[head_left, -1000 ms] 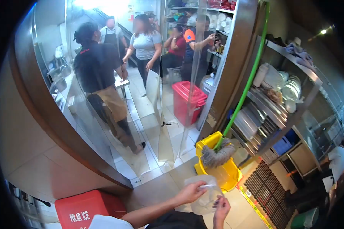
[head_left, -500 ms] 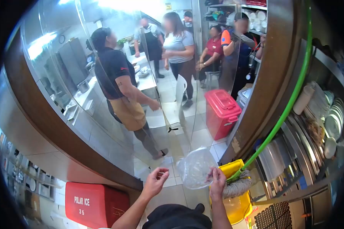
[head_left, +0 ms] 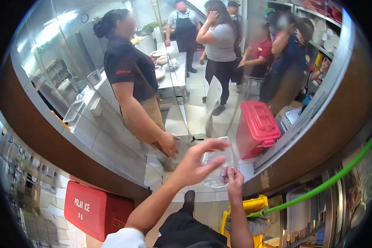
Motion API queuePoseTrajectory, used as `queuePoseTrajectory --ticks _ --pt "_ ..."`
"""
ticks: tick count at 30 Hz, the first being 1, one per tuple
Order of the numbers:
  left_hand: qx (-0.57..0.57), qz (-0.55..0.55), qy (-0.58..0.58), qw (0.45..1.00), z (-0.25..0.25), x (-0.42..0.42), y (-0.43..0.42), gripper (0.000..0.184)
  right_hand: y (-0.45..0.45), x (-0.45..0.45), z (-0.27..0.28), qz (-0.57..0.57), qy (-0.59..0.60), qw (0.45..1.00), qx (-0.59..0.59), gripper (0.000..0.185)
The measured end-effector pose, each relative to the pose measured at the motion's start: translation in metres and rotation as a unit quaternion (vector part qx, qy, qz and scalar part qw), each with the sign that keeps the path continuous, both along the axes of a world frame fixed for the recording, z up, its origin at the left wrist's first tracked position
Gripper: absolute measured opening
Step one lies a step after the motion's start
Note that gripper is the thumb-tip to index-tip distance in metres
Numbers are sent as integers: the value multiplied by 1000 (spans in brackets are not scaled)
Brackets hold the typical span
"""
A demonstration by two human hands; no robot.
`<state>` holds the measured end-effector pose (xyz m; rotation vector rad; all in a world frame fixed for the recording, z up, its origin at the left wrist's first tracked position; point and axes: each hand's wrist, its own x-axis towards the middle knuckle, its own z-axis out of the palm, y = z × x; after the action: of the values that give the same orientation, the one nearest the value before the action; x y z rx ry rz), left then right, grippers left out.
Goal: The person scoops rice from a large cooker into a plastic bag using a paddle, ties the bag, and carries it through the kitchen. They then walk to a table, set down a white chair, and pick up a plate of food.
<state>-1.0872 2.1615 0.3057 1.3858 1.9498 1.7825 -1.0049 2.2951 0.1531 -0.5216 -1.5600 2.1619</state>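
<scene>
Pinched in the fingers of my right hand (head_left: 235, 182) is a clear plastic bag (head_left: 213, 178), hanging low in front of me at the doorway. I can see the floor through it. My left hand (head_left: 200, 162) is raised in front of the bag's upper part, thumb and fingers apart, holding nothing. Clear plastic strips of a door curtain (head_left: 182, 89) hang just beyond my hands. Whether the left fingers touch a strip I cannot tell.
A person in a dark shirt (head_left: 130, 78) stands close behind the curtain; several others are farther in. A red lidded bin (head_left: 258, 128) stands right of the opening. Nearby are a red ice box (head_left: 95, 211), a yellow mop bucket (head_left: 254, 204) and a green mop handle (head_left: 318, 188).
I have moved closer to the curtain. My left hand has risen forward and to the right, and my right hand has carried the bag forward. The person in the dark shirt appears nearer.
</scene>
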Motion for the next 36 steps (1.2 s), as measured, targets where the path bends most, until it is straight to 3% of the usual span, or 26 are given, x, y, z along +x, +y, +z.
queuePoseTrajectory --ticks 4,5,7,10,13,16,22,24,25,28,30,32,36 --pt "65 -99 -8 993 16 -79 75 32 26 -72 12 38 -35 992 117 25" --pt "67 -103 -10 992 16 -110 83 32 34 -92 15 32 -38 992 117 26" --pt "95 -42 -141 985 13 -164 99 33 47 -132 26 13 -35 993 111 27" --pt "132 -62 -152 978 16 -197 90 35 71 -185 27 -42 8 989 143 28" --pt "128 7 -103 986 19 -211 88 42 91 -213 37 -141 24 985 100 29" --pt "148 56 -115 981 22 -228 87 42 115 -234 37 -165 36 981 99 28" --pt "199 191 -70 959 18 -234 90 44 141 -269 36 -89 61 994 23 25" --pt "227 225 -62 946 20 -234 97 47 138 -286 54 -55 32 980 188 26" --pt "204 182 -70 959 24 -234 100 53 148 -297 54 -49 31 981 187 26" --pt "182 132 -70 972 28 -236 113 63 190 -322 42 -84 88 985 126 26" --pt "183 126 -64 973 32 -244 118 68 232 -324 41 -188 111 967 131 28" --pt "187 220 -4 957 30 -252 115 74 269 -317 49 -230 96 968 40 29" --pt "220 305 42 926 38 -265 96 79 334 -312 54 -246 123 961 30 30"
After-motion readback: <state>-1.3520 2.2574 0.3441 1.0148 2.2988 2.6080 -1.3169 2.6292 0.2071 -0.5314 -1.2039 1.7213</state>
